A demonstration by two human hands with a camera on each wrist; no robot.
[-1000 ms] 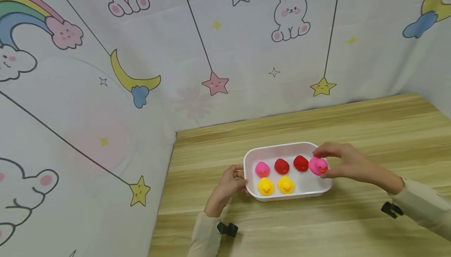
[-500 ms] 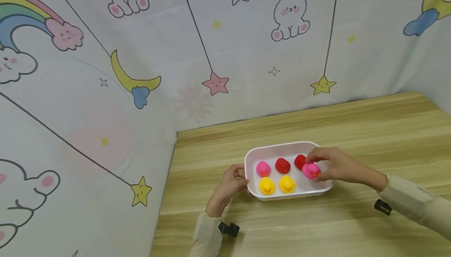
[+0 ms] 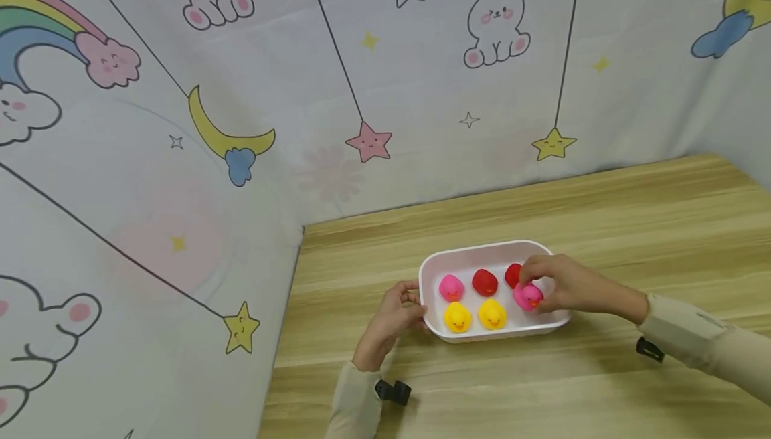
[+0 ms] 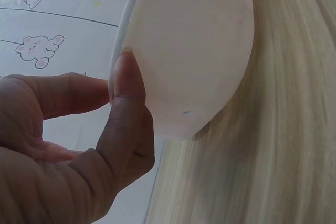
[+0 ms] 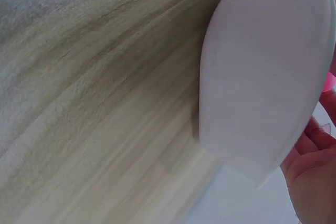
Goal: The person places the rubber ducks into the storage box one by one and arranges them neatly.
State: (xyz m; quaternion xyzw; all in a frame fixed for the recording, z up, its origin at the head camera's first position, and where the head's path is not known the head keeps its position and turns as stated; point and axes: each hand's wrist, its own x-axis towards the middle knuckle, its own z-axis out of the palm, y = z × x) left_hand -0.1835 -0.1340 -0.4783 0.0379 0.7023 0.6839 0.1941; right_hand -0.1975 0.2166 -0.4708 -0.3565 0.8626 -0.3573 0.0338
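Observation:
In the head view a white plastic tray (image 3: 518,333) stands on the wooden table. My left hand (image 3: 388,322) pinches its left rim; the left wrist view shows thumb and fingers (image 4: 128,80) on either side of that rim. Inside, a pink rubber duck (image 3: 452,288) and two red ducks (image 3: 484,283) (image 3: 514,275) form the back row. Two yellow ducks (image 3: 458,317) (image 3: 492,314) sit in front of it. My right hand (image 3: 569,285) holds another pink duck (image 3: 528,297) low in the tray's right end, partly covering the right red duck. In the right wrist view the tray wall hides most of that duck.
The wooden table (image 3: 650,225) reaches back to a white cloth (image 3: 434,91) printed with rabbits, stars and moons. The same kind of cloth runs along the left side. A small black device (image 3: 393,392) is on the left cuff, another (image 3: 650,350) on the right.
My right hand has moved left and lower with the pink duck, from over the tray's right rim into the tray. The left hand keeps its hold on the rim.

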